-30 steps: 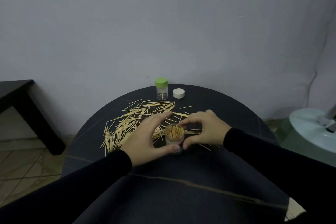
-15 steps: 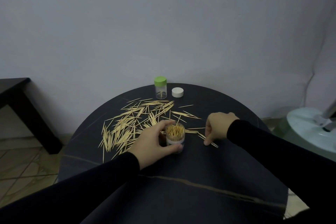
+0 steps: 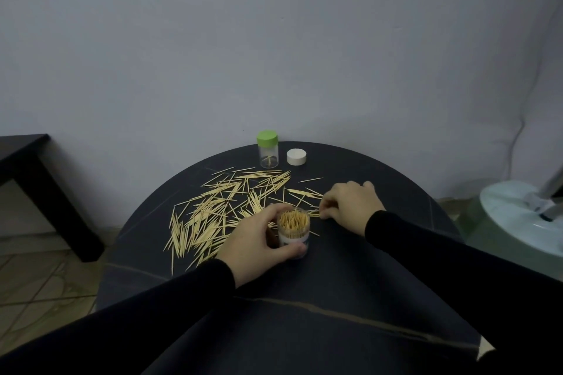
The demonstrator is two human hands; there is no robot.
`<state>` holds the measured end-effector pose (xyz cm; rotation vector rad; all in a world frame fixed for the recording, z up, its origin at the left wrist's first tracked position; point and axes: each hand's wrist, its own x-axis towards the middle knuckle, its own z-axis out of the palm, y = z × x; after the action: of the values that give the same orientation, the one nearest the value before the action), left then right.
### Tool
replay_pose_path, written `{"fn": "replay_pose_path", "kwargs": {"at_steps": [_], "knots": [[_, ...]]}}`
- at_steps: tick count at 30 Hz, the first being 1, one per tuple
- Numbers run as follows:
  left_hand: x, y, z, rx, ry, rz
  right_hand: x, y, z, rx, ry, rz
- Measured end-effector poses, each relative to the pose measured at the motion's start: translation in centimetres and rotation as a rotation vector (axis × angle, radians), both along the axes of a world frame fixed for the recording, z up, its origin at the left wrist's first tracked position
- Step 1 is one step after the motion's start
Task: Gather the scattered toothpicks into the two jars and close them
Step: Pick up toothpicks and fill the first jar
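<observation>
A clear jar (image 3: 293, 230), open and packed with upright toothpicks, stands mid-table with my left hand (image 3: 257, 240) wrapped around its left side. My right hand (image 3: 347, 204) rests on the table just right of the jar, fingertips pinching toothpicks lying there. Many loose toothpicks (image 3: 213, 210) lie scattered left of and behind the jar. At the table's far edge stands a second clear jar with a green lid (image 3: 267, 149) on it, nearly empty. Beside it on the right lies a loose white lid (image 3: 296, 157).
The round dark table (image 3: 335, 298) has a pale seam across its near part. A black side table (image 3: 33, 179) stands at the left by the wall. A pale green round object (image 3: 518, 222) sits low at the right. Tiled floor shows at lower left.
My right hand left the jar's side, went out to the right, and now pinches toothpicks just right of the jar. My left hand has kept its hold on the jar.
</observation>
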<state>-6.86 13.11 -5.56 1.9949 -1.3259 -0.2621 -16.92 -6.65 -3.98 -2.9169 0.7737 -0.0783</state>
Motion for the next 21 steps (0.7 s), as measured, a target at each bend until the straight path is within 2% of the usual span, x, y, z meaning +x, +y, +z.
{"fn": "replay_pose_path", "kwargs": {"at_steps": [3,7,11,17,21], "knots": [[-0.1,-0.1,-0.1,0.004,-0.017,0.012,1.0,-0.6,-0.3,0.011,-0.055,-0.021],[-0.2,-0.4,-0.2,0.006,-0.022,0.039,2.4,-1.4,-0.5,0.044,0.066,-0.007],[-0.4,-0.7,-0.5,-0.044,0.087,0.054,3.3,-1.0,-0.8,0.019,0.166,0.071],[-0.4,-1.2,-0.6,-0.040,0.158,0.071,2.7,-0.7,-0.4,-0.087,0.087,0.156],[-0.3,-1.3,-0.6,-0.044,0.160,0.076,2.3,-0.7,-0.2,-0.104,0.135,0.179]]}}
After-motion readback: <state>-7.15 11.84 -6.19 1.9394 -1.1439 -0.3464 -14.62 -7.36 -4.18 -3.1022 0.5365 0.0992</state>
